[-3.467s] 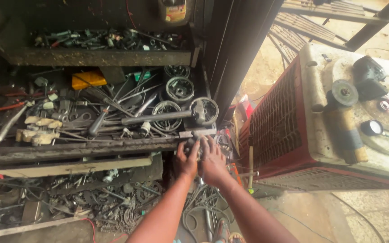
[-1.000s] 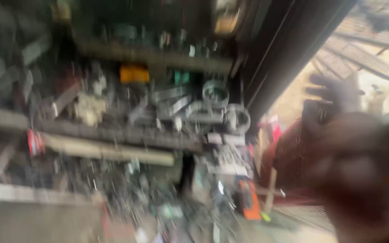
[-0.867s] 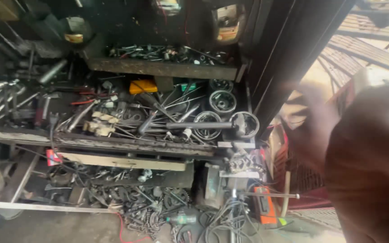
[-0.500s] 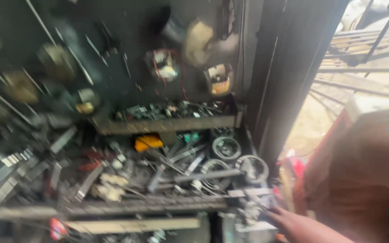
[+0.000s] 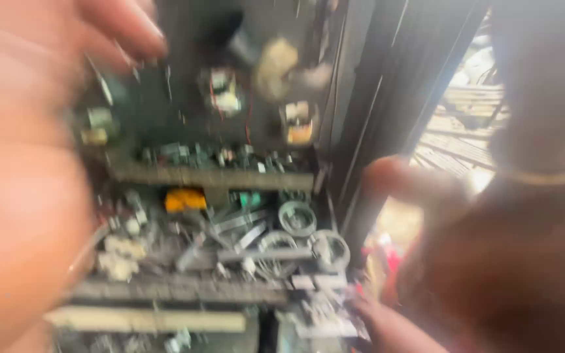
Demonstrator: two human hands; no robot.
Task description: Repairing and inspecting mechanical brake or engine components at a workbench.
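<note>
Dull grey metal pulleys (image 5: 297, 218) and tools on a grimy, rough metal shelf (image 5: 210, 178)

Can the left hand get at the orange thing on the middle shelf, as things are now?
Probably yes. The left hand is raised close to the camera and looks empty, and the orange thing lies on top of the metal parts, uncovered. The picture is blurred.

The frame is smeared with motion. The left hand (image 5: 27, 176) fills the left edge, close to the lens, fingers loosely spread and holding nothing visible. The right hand (image 5: 492, 261) bulks at the right, out of focus; its grip cannot be read. Between them, cluttered shelves (image 5: 210, 178) carry metal parts: an orange object (image 5: 184, 199), grey pulley wheels (image 5: 297, 219) near the shelf's right end.
</note>
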